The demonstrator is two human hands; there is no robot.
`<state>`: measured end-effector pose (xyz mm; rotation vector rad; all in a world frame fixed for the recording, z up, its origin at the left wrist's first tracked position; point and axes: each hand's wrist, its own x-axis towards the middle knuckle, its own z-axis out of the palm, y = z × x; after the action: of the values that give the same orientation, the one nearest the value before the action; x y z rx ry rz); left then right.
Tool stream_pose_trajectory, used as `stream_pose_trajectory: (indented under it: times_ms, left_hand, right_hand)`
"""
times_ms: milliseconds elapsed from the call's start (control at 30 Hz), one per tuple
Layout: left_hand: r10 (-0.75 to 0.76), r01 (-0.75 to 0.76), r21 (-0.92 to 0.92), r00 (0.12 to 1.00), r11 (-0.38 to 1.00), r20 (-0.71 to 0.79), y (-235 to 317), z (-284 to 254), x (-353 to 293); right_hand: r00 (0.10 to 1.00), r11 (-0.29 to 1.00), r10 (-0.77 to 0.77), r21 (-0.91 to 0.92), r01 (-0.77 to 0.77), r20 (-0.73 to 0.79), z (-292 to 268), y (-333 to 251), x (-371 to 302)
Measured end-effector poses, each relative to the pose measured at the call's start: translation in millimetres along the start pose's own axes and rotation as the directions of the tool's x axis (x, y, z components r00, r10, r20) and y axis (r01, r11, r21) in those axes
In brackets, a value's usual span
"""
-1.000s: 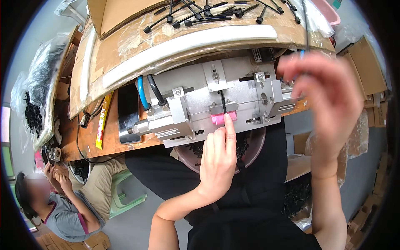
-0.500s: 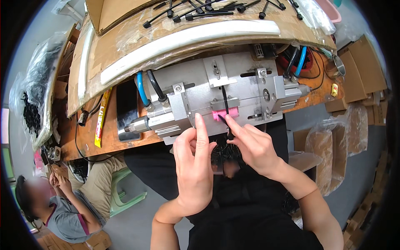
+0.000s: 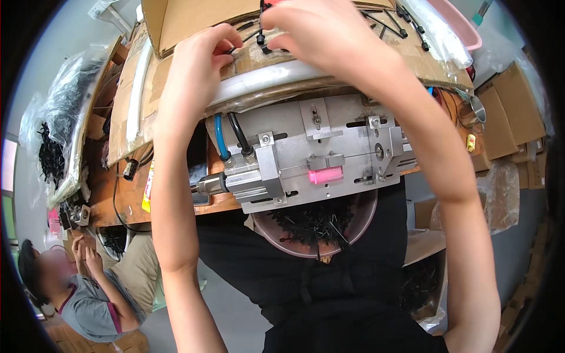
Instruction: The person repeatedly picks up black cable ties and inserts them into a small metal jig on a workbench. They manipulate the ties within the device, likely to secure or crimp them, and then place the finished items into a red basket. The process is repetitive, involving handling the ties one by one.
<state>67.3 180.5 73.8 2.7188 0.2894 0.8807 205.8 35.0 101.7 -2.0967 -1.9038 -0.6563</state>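
Note:
Both my hands are over the cardboard-covered shelf behind the metal fixture (image 3: 288, 126). My left hand (image 3: 203, 53) pinches a thin black rod (image 3: 236, 48) at its near end. My right hand (image 3: 315, 29) reaches in from the right, thumb and forefinger apart, beside a black rod with a knobbed end (image 3: 261, 36). Something red shows in part above that rod. In the fixture, a pink cylinder (image 3: 325, 175) sits beside a small metal block, with no rod across it. A pink bowl (image 3: 372, 219) of black rods (image 3: 312, 223) rests below, at my lap.
More black rods (image 3: 400, 29) lie on the shelf's right side. Blue and black hoses (image 3: 221, 138) rise from the fixture's left cylinder. A yellow packet (image 3: 148, 188) and phone (image 3: 200, 162) lie left. Another person (image 3: 97, 300) works at lower left. Cardboard boxes (image 3: 509, 100) stand right.
Both hands have moved up from the fixture to the shelf. The black rods at the pink cylinder are gone from it. The bowl has come into fuller view, and the whole view has shifted slightly.

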Motion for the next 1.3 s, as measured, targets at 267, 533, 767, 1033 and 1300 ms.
stream_pose_trajectory:
  times_ms: [267, 533, 767, 1033, 1300]
  left_hand:
    - [-0.017, 0.033, 0.155, 0.995, 0.987, -0.101, 112.7, 23.8, -140.7]
    - [-0.083, 0.062, 0.149, 0.987, 0.987, 0.14, 157.8, 86.1, -171.3]
    - [-0.143, 0.121, 0.111, 0.967, 0.986, 0.212, 153.9, 84.2, -172.0]
    - [-0.241, 0.248, -0.059, 0.965, 0.967, 0.107, 157.4, 45.3, -169.3]
    - [-0.239, 0.241, -0.038, 0.969, 0.97, 0.06, 147.2, 31.6, -162.9]
  right_hand:
    - [0.966, 0.792, 0.26, 0.575, -0.206, -0.013, -30.7, 2.3, -2.5]
    - [0.841, 0.624, 0.464, 0.776, -0.089, -0.277, -51.3, -6.4, -87.8]
    - [0.875, 0.686, 0.372, 0.727, -0.034, -0.31, -25.1, -34.7, -162.5]
    - [0.936, 0.751, 0.331, 0.635, -0.183, -0.121, 38.0, -106.9, -221.1]
    - [0.944, 0.762, 0.328, 0.601, -0.24, -0.039, 45.0, -112.2, -210.2]
